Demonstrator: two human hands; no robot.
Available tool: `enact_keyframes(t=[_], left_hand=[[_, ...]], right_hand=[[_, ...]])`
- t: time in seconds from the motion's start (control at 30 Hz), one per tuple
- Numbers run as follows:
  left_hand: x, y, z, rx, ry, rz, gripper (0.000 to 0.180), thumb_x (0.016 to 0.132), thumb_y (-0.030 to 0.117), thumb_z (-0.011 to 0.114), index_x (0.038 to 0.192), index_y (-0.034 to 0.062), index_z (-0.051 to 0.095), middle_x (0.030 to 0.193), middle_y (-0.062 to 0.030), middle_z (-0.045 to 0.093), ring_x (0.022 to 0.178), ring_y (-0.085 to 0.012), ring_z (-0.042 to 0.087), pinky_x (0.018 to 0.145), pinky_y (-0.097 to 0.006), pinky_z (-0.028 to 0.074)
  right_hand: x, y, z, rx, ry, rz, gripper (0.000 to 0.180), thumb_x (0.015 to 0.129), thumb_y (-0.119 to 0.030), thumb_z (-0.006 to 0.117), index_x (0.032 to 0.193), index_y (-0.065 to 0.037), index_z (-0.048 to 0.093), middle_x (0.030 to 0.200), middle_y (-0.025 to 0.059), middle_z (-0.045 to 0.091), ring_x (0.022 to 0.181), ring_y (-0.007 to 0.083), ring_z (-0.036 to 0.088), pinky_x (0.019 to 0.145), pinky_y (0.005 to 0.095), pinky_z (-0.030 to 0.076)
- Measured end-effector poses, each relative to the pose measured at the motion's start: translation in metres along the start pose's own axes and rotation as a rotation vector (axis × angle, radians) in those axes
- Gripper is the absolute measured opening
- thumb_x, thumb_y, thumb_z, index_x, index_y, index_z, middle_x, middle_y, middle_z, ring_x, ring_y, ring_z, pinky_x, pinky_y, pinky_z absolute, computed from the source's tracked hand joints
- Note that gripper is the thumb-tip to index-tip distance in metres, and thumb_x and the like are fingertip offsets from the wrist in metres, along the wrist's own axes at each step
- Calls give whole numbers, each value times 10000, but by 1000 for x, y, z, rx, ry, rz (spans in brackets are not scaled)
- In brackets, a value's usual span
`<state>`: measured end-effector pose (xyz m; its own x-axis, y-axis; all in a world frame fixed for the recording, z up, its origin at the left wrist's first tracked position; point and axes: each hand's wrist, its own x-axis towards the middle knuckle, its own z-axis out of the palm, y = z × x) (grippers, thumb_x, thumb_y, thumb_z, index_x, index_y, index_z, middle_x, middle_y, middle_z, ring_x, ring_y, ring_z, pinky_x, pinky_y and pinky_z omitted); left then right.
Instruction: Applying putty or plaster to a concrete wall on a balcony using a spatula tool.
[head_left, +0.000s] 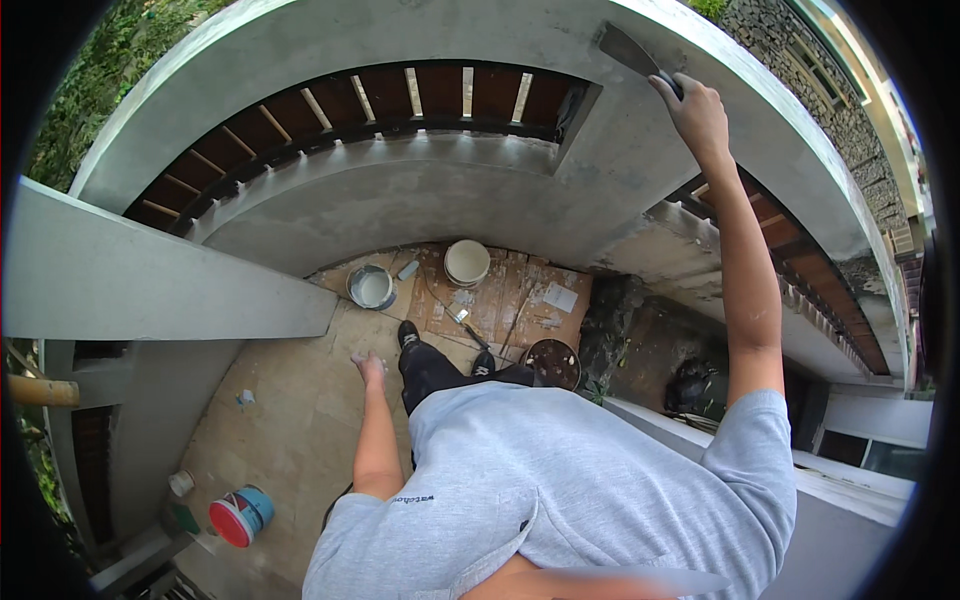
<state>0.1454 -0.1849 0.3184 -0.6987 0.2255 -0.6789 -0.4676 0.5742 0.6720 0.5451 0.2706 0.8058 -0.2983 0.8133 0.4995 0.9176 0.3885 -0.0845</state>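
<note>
My right hand (pixel 695 108) is raised to the upper right, closed around the dark handle of a putty knife (pixel 627 48). The putty knife's wide blade lies at the grey plastered face of the curved wall (pixel 640 120), near its upper rim. Whether the blade presses on the plaster I cannot tell. Down at my left side hangs my left hand (pixel 369 368), its fingers loosely apart and nothing visible in them. It is above the tiled floor, beside my dark trouser leg.
Near my feet stand a bucket of pale paste (pixel 372 287), a white bucket (pixel 467 262) and a dark round container (pixel 551 364). Stained cardboard (pixel 510 290) covers the floor there. A red and blue bucket (pixel 241 516) sits lower left. Slatted openings (pixel 390 95) break the wall.
</note>
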Motion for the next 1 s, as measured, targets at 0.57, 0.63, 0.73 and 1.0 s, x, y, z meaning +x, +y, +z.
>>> enact_keyframes(t=[0.57, 0.63, 0.73, 1.0], left_hand=[[29, -40, -60, 16, 76, -244, 453, 914, 288, 505, 1281, 187, 261, 894, -96, 537, 586, -183, 545, 416, -290, 414], [25, -31, -63, 71, 73, -224, 444, 919, 272, 509, 1283, 170, 275, 909, -92, 545, 595, -182, 547, 436, -304, 424], [34, -24, -68, 109, 62, -255, 436, 918, 271, 521, 1268, 172, 281, 915, -91, 537, 594, -180, 543, 434, -308, 418], [61, 14, -98, 115, 42, -189, 428, 907, 280, 531, 1245, 198, 281, 898, -85, 516, 592, -170, 533, 430, -296, 405]], right_hand=[[17, -76, 31, 60, 39, -7, 503, 874, -555, 541, 907, -74, 686, 791, 207, 659, 783, 402, 639, 688, 476, 515], [11, -62, 26, 26, -5, 60, 509, 873, -557, 544, 886, -68, 683, 757, 196, 657, 755, 399, 638, 666, 464, 513], [20, -65, 26, -19, 25, 76, 504, 873, -549, 553, 860, -61, 679, 730, 190, 651, 717, 392, 636, 646, 452, 511], [34, -97, 40, 165, 92, -57, 472, 865, -516, 584, 854, -53, 677, 761, 217, 633, 737, 417, 607, 657, 450, 495]])
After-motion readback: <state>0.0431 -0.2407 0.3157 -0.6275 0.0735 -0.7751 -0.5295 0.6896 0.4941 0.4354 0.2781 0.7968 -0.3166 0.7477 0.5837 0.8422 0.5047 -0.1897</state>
